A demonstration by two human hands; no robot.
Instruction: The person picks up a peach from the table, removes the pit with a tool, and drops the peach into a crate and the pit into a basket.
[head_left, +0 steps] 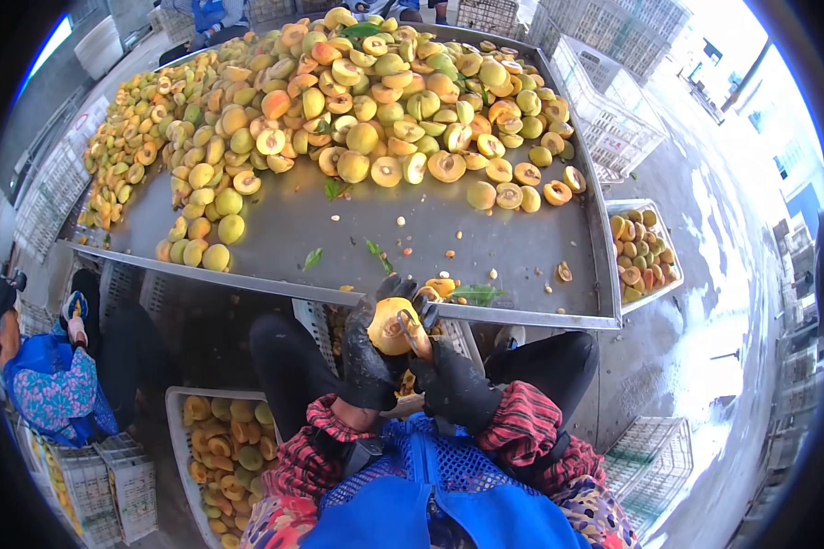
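In front of my lap, my left hand [364, 366], in a dark glove, is closed around a halved yellow peach [386, 331], its cut face showing. My right hand [453, 380], gloved too, grips a small narrow tool [417, 337] whose tip meets the cut face of the peach. The tool's exact kind is hard to make out. Just beyond my fingers, a few fruit pieces [441, 286] and a green leaf [478, 295] lie at the near edge of the metal table [284, 229]. A crate [316, 334] holding fruit pieces stands below my hands, partly covered by them.
Whole and halved peaches [362, 137] are heaped across the table's far side. Fruit-filled crates [176, 430] stand at my left and beyond the table's right edge [645, 252]. Another person [59, 375] sits at the left. Stacked crates [604, 119] stand at the back right.
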